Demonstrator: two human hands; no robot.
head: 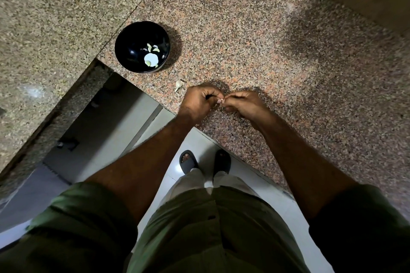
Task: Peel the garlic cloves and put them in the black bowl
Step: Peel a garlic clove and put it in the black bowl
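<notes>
I am at the peeling step: my left hand (200, 101) and right hand (243, 104) are brought together over the tabletop (277, 55), fingers curled and pinching one garlic clove (220, 101) between them, mostly hidden. Another unpeeled clove (178, 84) lies just beside my left hand. The black bowl (142, 46) holds pale pieces. Next, as I judge it: strip the skin, then carry the clove left to the bowl.
</notes>
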